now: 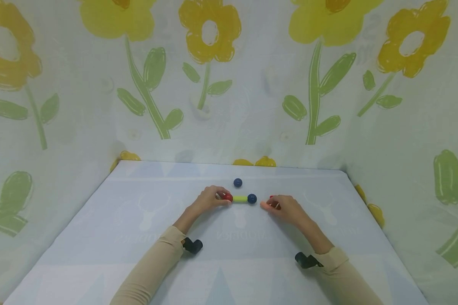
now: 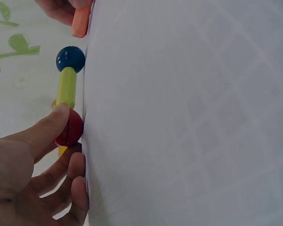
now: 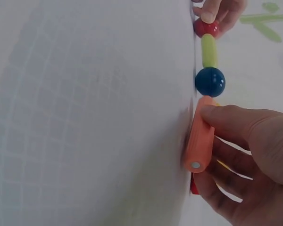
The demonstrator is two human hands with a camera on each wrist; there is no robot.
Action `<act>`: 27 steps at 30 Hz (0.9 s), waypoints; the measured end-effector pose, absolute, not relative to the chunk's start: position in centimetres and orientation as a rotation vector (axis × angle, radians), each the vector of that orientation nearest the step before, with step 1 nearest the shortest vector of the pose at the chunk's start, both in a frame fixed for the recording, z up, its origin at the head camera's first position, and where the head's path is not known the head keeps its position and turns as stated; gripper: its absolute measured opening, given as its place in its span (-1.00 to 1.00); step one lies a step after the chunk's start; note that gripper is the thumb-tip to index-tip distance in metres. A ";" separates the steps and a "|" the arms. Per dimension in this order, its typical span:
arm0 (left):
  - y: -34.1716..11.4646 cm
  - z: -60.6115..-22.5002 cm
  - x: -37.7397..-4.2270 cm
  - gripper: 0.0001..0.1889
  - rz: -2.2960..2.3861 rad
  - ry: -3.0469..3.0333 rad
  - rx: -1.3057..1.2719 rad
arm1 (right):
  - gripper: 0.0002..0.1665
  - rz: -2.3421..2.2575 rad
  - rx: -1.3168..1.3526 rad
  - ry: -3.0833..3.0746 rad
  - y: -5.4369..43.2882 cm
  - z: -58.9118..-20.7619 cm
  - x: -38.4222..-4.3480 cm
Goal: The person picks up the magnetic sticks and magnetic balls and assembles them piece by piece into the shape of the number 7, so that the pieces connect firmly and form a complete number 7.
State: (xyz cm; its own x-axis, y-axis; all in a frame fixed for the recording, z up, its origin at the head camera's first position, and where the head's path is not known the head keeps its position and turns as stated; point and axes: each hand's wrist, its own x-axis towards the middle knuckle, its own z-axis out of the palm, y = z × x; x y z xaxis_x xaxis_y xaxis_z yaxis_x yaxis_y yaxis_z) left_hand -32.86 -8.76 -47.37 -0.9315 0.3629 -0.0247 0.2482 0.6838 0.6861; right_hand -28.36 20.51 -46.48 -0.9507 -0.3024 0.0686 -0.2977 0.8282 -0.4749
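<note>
My left hand (image 1: 209, 200) pinches a red ball (image 2: 71, 129) between thumb and fingers. From that ball a yellow-green magnetic stick (image 1: 240, 198) runs to the right, ending in a dark blue ball (image 1: 252, 198); the three form a straight row low on the table. To the right of the row, my right hand (image 1: 289, 209) holds an orange magnetic stick (image 3: 200, 141), thumb on top. One end of it points at the blue ball, with a small gap in the head view. The metal dot on its other end shows in the right wrist view.
A second dark blue ball (image 1: 238, 182) lies farther back on the white patterned table (image 1: 229, 241). Behind my right fingers a red piece (image 3: 195, 184) is mostly hidden. Flower-printed curtains (image 1: 252, 106) stand at the back and both sides.
</note>
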 end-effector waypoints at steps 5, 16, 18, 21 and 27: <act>-8.7 -47.4 -32.9 -0.66 1.090 2.739 0.498 | -0.71 -0.808 -0.433 2.962 20.3 -46.5 -28.3; -8.6 -47.5 -32.8 -0.67 1.090 2.734 0.477 | -0.71 -0.902 -0.285 2.860 20.1 -46.5 -28.3; -8.7 -47.5 -32.8 -0.67 1.091 2.734 0.482 | -0.70 -0.916 -0.263 2.854 20.0 -46.6 -28.3; -8.7 -47.5 -32.9 -0.67 1.091 2.734 0.488 | -0.67 -0.943 -0.231 2.840 19.7 -46.7 -28.2; -8.7 -47.5 -32.8 -0.66 1.085 2.738 0.494 | -0.64 -1.002 -0.206 2.796 19.2 -46.5 -28.0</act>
State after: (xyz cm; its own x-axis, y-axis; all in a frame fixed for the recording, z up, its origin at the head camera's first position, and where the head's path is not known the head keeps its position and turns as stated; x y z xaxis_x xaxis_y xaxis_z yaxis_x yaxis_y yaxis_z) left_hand -32.84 -8.73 -47.46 -0.9336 0.3577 -0.0227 0.2451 0.6832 0.6879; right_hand -27.98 19.24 -46.55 -0.9771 -0.1840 -0.1072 -0.0740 0.7653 -0.6394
